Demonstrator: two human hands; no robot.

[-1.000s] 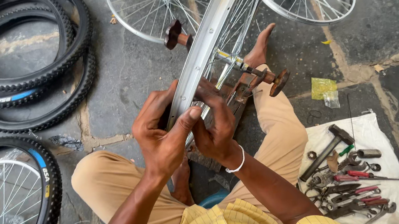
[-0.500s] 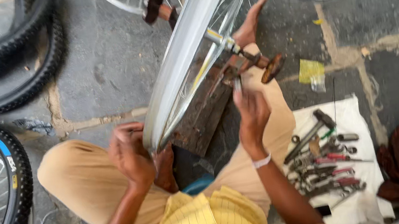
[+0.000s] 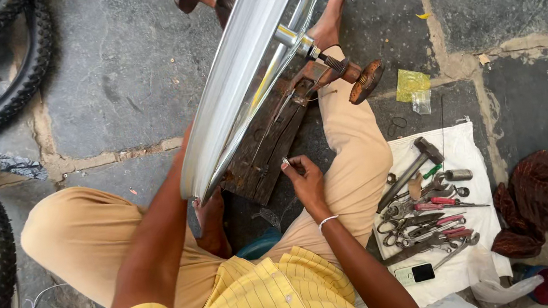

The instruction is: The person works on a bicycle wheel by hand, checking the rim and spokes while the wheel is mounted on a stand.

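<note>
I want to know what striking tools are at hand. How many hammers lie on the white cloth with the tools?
1. A steel-headed hammer lies diagonally at the upper end of the white cloth, beside the person's right knee. The heap of pliers and scissors below it might hide another.

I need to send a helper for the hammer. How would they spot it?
Look at the white cloth spread on the stone floor beside the person's right knee. Among the pliers and small tools, the hammer lies diagonally at the top, the largest tool, with a dark metal head.

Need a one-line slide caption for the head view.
Seated person's right hand pinches a small metal part beside a bicycle rim on a wooden block.
</note>
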